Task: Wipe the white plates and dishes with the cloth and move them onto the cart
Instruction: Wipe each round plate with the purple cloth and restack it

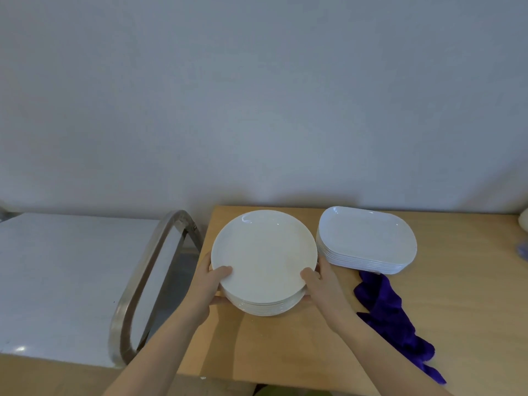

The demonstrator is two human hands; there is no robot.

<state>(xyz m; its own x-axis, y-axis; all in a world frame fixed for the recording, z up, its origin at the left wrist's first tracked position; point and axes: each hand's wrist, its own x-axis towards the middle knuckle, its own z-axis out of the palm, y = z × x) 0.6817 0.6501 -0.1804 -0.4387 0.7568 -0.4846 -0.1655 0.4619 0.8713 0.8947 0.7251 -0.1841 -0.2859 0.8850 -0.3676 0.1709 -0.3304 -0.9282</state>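
I have both my hands on the stack of round white plates (264,261). My left hand (213,284) grips the left side of the stack, with my thumb on the top plate's rim and my fingers curled under. My right hand (321,281) grips the right side the same way. I cannot tell if the stack is lifted or if it sits on the tabletop (457,310).

The stack is near the back left corner of the tabletop. Just beside it, toward the right, is a stack of white oblong dishes (368,238) by the back edge. The purple cloth (394,318) lies in a heap on the tabletop in front of those dishes, close to my right arm. Neither hand is holding it.

The cart (57,281) stands past the left edge of the tabletop, with its metal handle (145,281) nearest to me. I see no plates on its white top.

So I think the job is only at the start. Nothing is on the cart yet. Both stacks look full, and all of them are left to wipe and move over.
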